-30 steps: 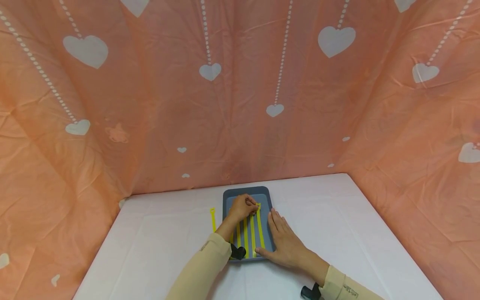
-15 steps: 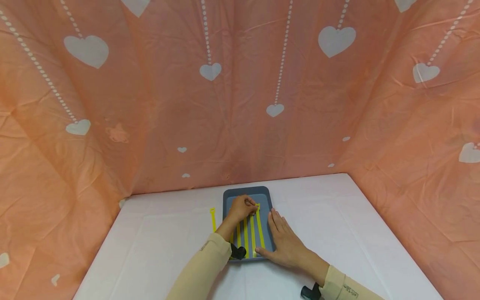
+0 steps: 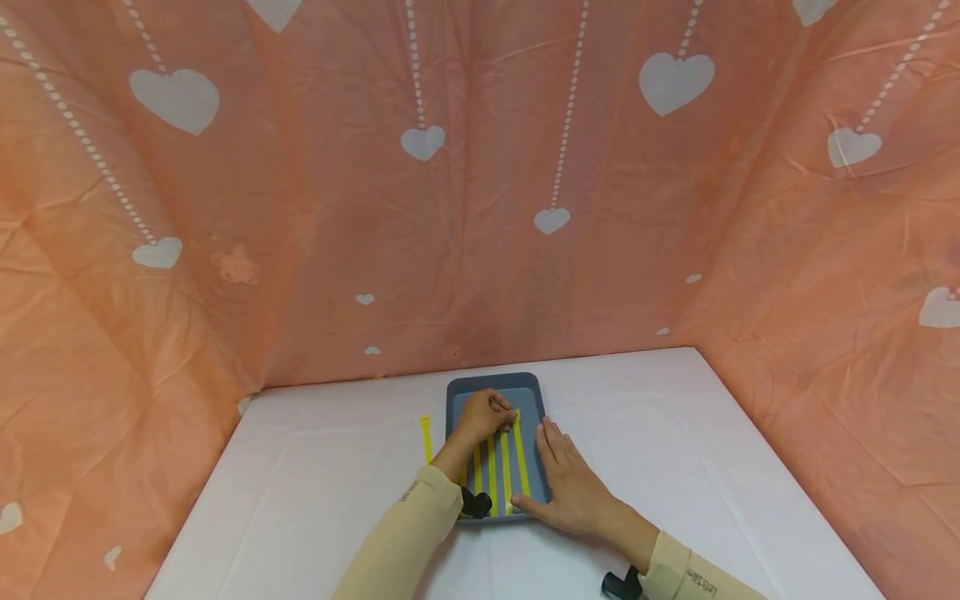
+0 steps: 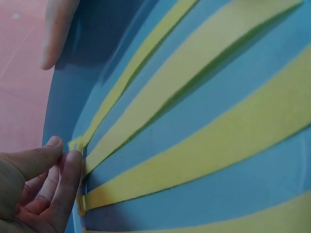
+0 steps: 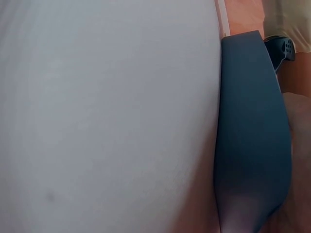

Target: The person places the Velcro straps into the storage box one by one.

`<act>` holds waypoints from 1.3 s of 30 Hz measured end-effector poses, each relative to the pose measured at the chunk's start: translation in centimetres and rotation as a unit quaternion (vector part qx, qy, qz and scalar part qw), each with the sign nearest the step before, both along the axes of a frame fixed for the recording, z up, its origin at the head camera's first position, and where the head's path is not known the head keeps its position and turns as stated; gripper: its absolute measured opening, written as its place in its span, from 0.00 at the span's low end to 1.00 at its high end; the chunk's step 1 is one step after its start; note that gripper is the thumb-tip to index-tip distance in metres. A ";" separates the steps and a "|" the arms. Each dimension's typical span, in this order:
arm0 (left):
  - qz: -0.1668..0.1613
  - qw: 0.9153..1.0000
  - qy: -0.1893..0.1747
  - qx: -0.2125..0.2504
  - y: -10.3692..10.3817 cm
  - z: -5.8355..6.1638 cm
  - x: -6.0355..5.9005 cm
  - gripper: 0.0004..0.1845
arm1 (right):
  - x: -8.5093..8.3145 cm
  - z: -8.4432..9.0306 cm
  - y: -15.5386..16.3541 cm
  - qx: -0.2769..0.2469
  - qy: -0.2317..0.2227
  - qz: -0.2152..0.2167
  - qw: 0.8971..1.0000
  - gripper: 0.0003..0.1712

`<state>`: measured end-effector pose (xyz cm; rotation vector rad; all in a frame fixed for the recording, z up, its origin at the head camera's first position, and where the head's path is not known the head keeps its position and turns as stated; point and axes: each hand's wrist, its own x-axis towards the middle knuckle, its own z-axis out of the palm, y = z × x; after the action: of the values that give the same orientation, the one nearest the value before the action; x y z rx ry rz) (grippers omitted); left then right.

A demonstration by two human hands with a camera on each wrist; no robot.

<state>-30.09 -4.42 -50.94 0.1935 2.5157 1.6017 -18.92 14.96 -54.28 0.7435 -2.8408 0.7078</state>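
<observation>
Inside a blue-grey tray, several yellow hook-and-loop cable ties lie side by side lengthwise, slotted heads toward the far end. My left hand reaches over the tray and pinches the head of the rightmost cable tie between thumb and finger. In the left wrist view, that hand is at the row of heads, beside a neighbouring cable tie. My right hand rests along the tray's right rim, fingers straight, thumb over the near corner. The right wrist view shows the tray's outer wall.
Another yellow cable tie lies on the white table left of the tray, partly behind my left forearm. A pink curtain with hearts stands round the table's back and sides. Black wrist cameras sit at both cuffs.
The head of the rightmost cable tie has turned slightly under my left fingertips and looks narrower. Both hands and the tray have stayed in place.
</observation>
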 end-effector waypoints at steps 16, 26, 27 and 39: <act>-0.022 1.000 0.011 -0.007 -1.1 0.6 0.4 0.04 | 0.0 0.7 0.0 0.025 -0.024 -0.007 0.999 0.68; -0.042 0.999 0.024 0.014 -2.7 1.0 0.6 0.08 | -0.2 0.6 -0.2 0.051 -0.048 -0.013 0.997 0.69; -0.042 0.999 0.026 0.015 -2.9 1.0 0.6 0.08 | -0.2 0.5 -0.2 0.051 -0.047 -0.013 0.998 0.69; -0.063 0.996 0.047 0.037 -5.9 1.9 1.0 0.12 | -0.2 0.7 -0.2 0.052 -0.048 -0.004 0.997 0.69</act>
<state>-29.09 -10.28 -49.08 0.4372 2.4580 1.6748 -19.13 14.74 -53.54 0.7315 -2.9854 0.6145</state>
